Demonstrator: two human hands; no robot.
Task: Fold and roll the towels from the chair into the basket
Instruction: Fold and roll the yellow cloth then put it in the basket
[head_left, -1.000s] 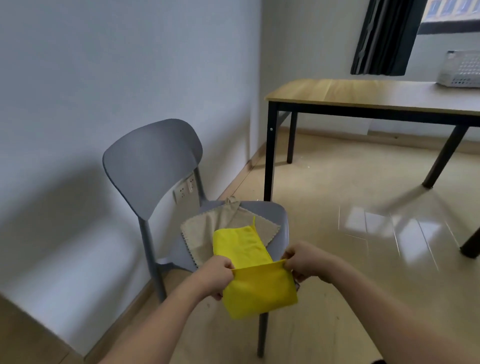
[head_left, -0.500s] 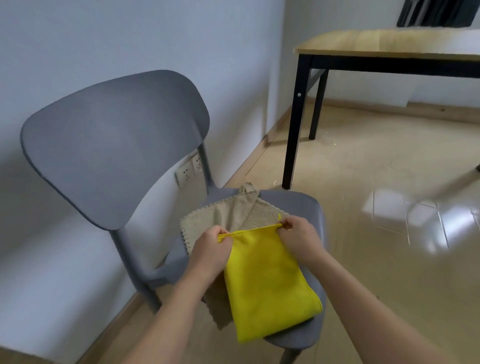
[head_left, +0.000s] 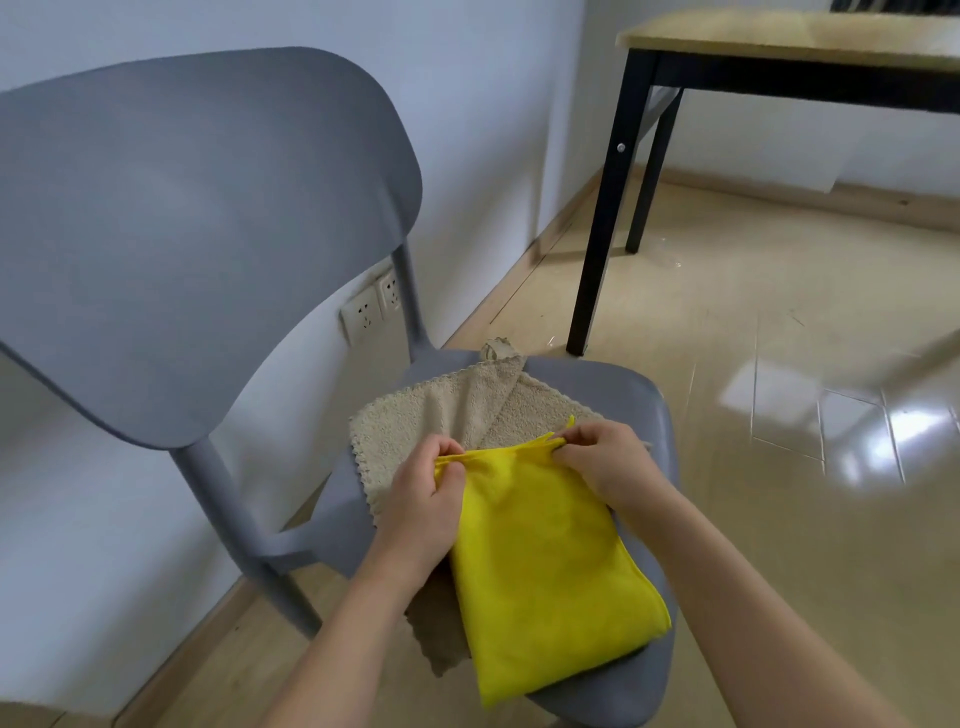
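A grey chair fills the left and centre of the frame, open floor to its right. On its seat a beige towel lies under a folded yellow towel, whose near end overhangs the seat edge. The left hand and right hand each pinch a far corner of the yellow towel in a closed grip.

Matt plastic chair, nubbly beige towel (yellow towel smoother), glossy floor.
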